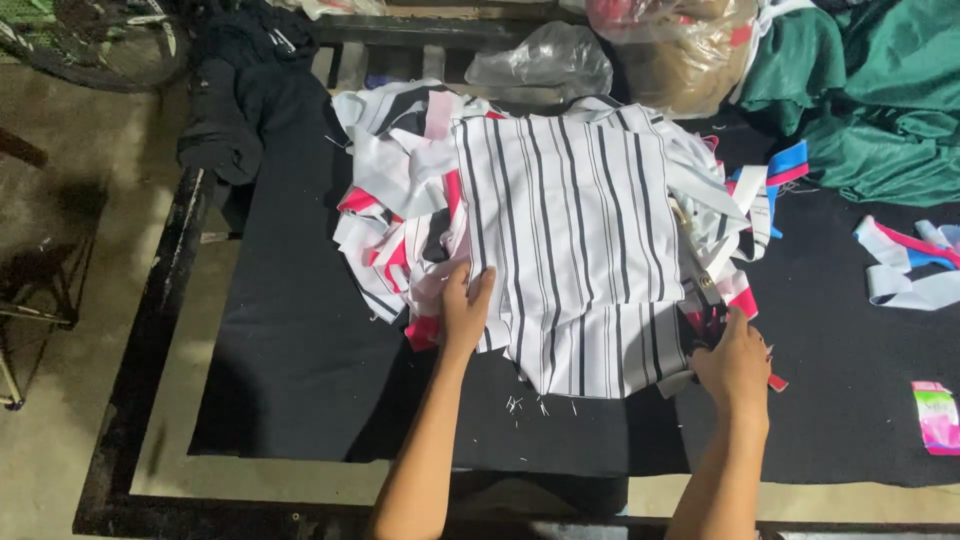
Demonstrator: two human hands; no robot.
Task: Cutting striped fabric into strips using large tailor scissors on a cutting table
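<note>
I see left hand (465, 305) pinching the striped panel's (580, 230) left edge, thumb on top. Right hand (735, 365) grips its lower right corner, fingers tucked under. Scrap pile (395, 230) lies beneath.

Dim concrete floor (60, 300) beside a black-clothed worktable (300, 350), bicycle wheel (100, 45) at the far corner.

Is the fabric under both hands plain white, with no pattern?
No, the striped fabric under the left hand and right hand is white with dark stripes.
</note>
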